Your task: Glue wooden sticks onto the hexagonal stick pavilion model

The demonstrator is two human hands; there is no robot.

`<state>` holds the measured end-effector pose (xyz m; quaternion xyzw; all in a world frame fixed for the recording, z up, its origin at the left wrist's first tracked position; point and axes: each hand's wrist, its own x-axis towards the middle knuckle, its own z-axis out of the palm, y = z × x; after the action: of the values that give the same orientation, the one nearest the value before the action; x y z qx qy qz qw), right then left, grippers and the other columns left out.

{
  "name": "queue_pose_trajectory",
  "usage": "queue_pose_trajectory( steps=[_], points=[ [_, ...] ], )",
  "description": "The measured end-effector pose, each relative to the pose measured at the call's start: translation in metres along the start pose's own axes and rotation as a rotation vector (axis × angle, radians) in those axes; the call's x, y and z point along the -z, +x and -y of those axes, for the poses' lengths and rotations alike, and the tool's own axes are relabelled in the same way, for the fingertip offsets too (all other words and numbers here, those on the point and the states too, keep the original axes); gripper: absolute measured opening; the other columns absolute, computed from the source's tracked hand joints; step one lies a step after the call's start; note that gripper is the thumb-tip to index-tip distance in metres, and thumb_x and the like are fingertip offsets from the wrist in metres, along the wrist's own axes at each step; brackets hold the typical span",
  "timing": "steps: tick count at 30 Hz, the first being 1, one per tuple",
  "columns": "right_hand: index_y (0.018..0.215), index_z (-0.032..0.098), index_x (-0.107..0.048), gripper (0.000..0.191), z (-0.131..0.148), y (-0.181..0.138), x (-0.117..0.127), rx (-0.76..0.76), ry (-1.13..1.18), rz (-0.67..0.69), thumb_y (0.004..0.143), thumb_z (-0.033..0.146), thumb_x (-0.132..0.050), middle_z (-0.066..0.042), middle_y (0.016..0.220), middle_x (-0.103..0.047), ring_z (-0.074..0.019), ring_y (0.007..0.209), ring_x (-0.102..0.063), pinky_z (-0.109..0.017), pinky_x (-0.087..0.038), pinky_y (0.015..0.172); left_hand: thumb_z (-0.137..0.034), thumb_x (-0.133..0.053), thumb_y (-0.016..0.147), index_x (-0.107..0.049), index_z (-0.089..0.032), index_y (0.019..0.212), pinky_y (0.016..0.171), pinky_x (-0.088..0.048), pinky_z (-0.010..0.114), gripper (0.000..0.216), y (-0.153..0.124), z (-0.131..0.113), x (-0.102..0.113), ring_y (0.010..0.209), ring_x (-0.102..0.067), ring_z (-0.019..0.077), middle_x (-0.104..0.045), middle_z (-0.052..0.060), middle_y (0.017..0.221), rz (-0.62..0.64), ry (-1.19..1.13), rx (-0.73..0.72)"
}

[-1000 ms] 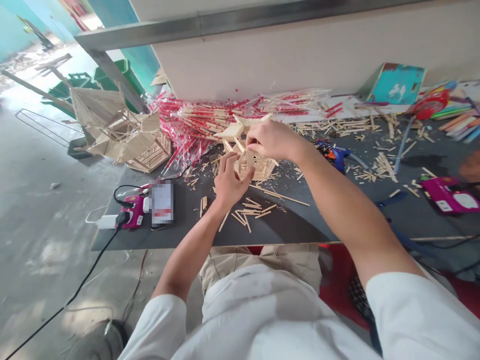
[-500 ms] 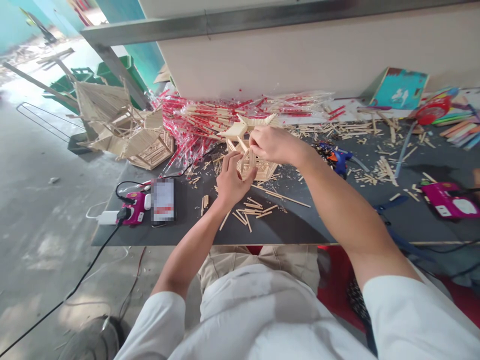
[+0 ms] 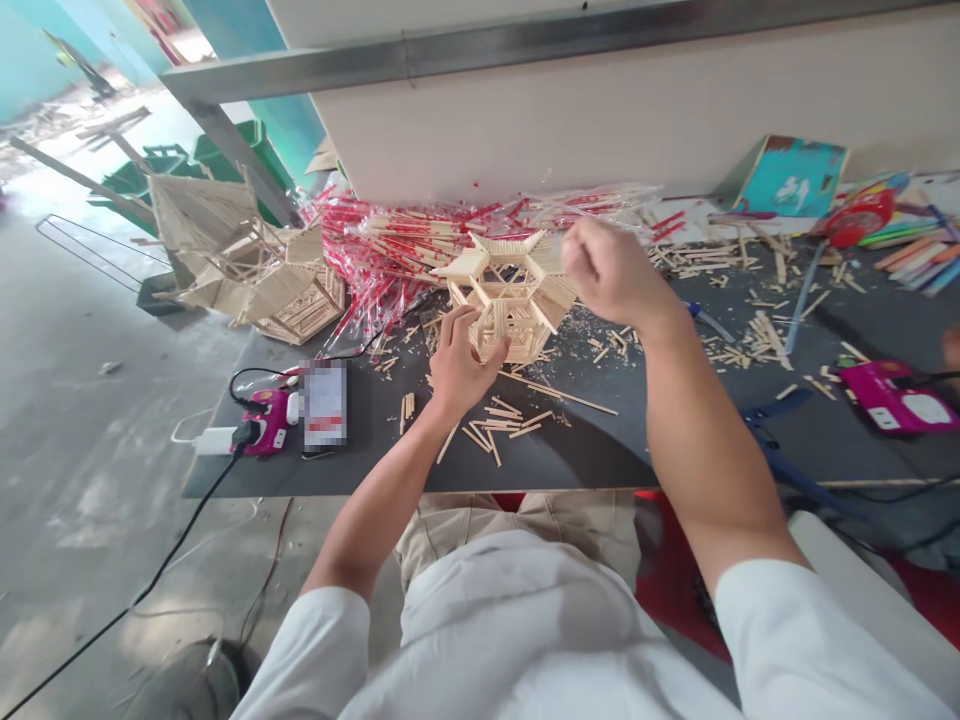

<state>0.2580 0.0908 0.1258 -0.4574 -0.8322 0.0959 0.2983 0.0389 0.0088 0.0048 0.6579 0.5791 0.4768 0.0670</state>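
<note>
A small pavilion model built of thin wooden sticks (image 3: 511,298) stands on the dark table (image 3: 585,455), its six-sided roof frame showing. My left hand (image 3: 457,362) grips its near left side, fingers curled against the sticks. Just right of the model and slightly above it, my right hand (image 3: 611,268) is lifted clear with the fingers curled loosely; whether anything is pinched in them I cannot make out. Loose cut sticks (image 3: 504,420) lie on the table in front of my left wrist.
Red-printed plastic packs of sticks (image 3: 420,240) pile up behind the model. A larger stick structure (image 3: 247,265) sits at the table's left end. A phone (image 3: 325,404) and a pink device with cable (image 3: 264,430) lie at the left; another pink device (image 3: 896,398) at the right.
My right hand has come off the model's roof and moved right and up, uncovering the roof frame. The left hand has stayed on the model's side.
</note>
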Motion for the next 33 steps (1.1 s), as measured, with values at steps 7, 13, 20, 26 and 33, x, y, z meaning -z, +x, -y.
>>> queue_pose_trajectory(
  steps=[7, 13, 20, 26, 33],
  points=[
    [0.09, 0.027, -0.064, 0.043, -0.053, -0.052, 0.004, -0.169, 0.115, -0.243, 0.106, 0.061, -0.043, -0.005, 0.073, -0.06, -0.022, 0.069, -0.057, -0.04, -0.045, 0.074, -0.052, -0.074, 0.093, -0.054, -0.026, 0.131, 0.061, -0.053, 0.026, 0.05, -0.001, 0.003, -0.003, 0.062, -0.058, 0.0047, -0.061, 0.01, 0.144, -0.01, 0.001, -0.005],
    [0.082, 0.025, -0.065, 0.032, -0.09, -0.075, -0.025, -0.273, 0.297, -0.351, 0.098, 0.053, -0.061, -0.007, 0.076, -0.071, -0.022, 0.067, -0.063, -0.039, -0.048, 0.07, -0.061, -0.07, 0.095, -0.054, -0.026, 0.132, 0.061, -0.053, 0.025, 0.053, -0.002, 0.007, -0.006, 0.064, -0.06, 0.0051, -0.059, 0.011, 0.146, -0.008, 0.014, -0.017],
    [0.092, 0.022, -0.074, 0.019, -0.106, -0.078, -0.054, -0.399, 0.492, -0.241, 0.086, 0.04, -0.075, -0.008, 0.082, -0.078, -0.0228, 0.065, -0.07, -0.039, -0.055, 0.066, -0.068, -0.067, 0.093, -0.055, -0.027, 0.132, 0.057, -0.051, 0.024, 0.058, -0.001, 0.014, -0.008, 0.059, -0.055, 0.0026, -0.06, 0.011, 0.145, -0.009, 0.007, -0.035],
    [0.086, 0.021, -0.078, 0.034, -0.115, -0.078, -0.066, -0.47, 0.602, -0.26, 0.073, 0.05, -0.09, -0.007, 0.076, -0.077, -0.0247, 0.065, -0.073, -0.04, -0.062, 0.066, -0.069, -0.066, 0.093, -0.056, -0.025, 0.134, 0.062, -0.056, 0.022, 0.061, 0.002, 0.024, -0.007, 0.086, -0.068, 0.0118, -0.058, 0.012, 0.143, -0.002, -0.058, -0.112],
    [0.078, 0.024, -0.07, 0.043, -0.127, -0.08, -0.075, -0.43, 0.532, -0.317, 0.079, 0.065, -0.083, -0.004, 0.065, -0.071, -0.0216, 0.05, -0.066, -0.035, -0.052, 0.045, -0.057, -0.07, 0.097, -0.058, -0.028, 0.135, 0.062, -0.056, 0.021, 0.049, 0.006, 0.032, -0.002, 0.076, -0.063, 0.0065, -0.055, 0.009, 0.142, 0.041, -0.096, -0.168]
  ],
)
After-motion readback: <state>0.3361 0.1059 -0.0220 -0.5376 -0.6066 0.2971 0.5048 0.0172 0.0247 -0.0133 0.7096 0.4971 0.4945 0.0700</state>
